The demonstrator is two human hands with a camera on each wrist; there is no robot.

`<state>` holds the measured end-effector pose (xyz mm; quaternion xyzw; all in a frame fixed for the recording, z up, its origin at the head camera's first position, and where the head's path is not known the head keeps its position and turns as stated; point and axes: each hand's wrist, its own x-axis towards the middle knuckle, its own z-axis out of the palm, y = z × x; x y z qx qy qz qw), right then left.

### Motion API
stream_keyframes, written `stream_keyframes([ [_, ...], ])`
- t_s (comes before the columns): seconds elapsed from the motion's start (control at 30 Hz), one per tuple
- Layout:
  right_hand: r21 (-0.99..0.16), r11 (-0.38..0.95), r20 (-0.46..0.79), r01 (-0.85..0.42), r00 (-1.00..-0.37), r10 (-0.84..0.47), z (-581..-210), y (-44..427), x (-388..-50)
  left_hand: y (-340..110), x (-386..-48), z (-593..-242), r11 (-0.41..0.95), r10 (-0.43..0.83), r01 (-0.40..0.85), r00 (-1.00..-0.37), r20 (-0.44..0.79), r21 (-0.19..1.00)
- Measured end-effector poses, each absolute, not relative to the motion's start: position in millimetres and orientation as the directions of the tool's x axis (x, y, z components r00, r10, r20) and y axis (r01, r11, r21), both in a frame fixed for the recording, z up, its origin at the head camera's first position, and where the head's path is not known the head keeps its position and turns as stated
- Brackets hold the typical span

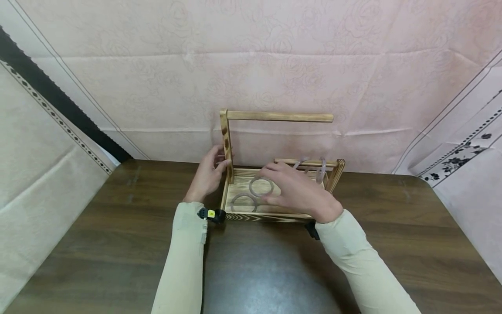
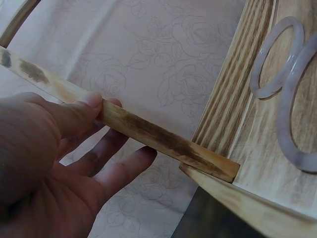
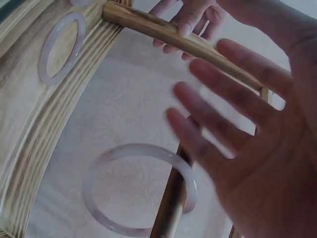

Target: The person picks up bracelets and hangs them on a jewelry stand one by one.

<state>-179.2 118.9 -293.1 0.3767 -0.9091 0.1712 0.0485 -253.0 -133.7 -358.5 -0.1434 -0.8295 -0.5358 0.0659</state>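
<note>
My left hand point(image 1: 208, 176) point(image 2: 64, 144) pinches the wooden upright post point(image 1: 226, 137) point(image 2: 148, 134) between thumb and fingers, at the left end of a wooden stand. Over the stand's tray point(image 1: 270, 217) is my right hand point(image 1: 300, 189) point(image 3: 242, 124), its fingers spread and holding nothing in the right wrist view. Two pale translucent bangles, one farther back point(image 1: 250, 187) and one in front point(image 1: 243, 195), lie on the tray left of it. Other bangles point(image 1: 323, 170) point(image 3: 89, 188) hang on the low bar point(image 1: 288, 162) at the right.
A long upper bar point(image 1: 280, 116) extends rightward from the post's top, above the tray. The stand sits near the back edge of a brown wooden table point(image 1: 129, 226). Pink patterned cloth point(image 1: 274, 83) hangs close behind, with white cloth at both sides.
</note>
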Motion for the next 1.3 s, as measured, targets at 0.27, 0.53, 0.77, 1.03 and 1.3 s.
stream_keyframes([
  [0.27, -0.310, 0.692, 0.123, -0.652, -0.749, -0.651, -302, 107, -185, -134, -253, -358, 0.383, 0.165, 0.311, -0.950, 0.267, 0.870],
  [0.53, -0.319, 0.685, 0.104, -0.655, -0.743, -0.661, -317, 97, -194, -134, -253, -359, 0.383, 0.166, 0.301, -0.952, 0.256, 0.873],
  [0.77, -0.361, 0.716, 0.049, -0.597, -0.779, -0.625, -320, 93, -200, -134, -253, -359, 0.386, 0.169, 0.309, -0.950, 0.263, 0.869],
  [1.03, -0.356, 0.730, 0.036, -0.583, -0.790, -0.612, -328, 89, -207, -133, -252, -360, 0.410, 0.170, 0.304, -0.952, 0.255, 0.860],
  [1.3, -0.397, 0.734, 0.005, -0.552, -0.801, -0.599, -337, 89, -216, -134, -252, -358, 0.417, 0.162, 0.296, -0.955, 0.250, 0.860],
])
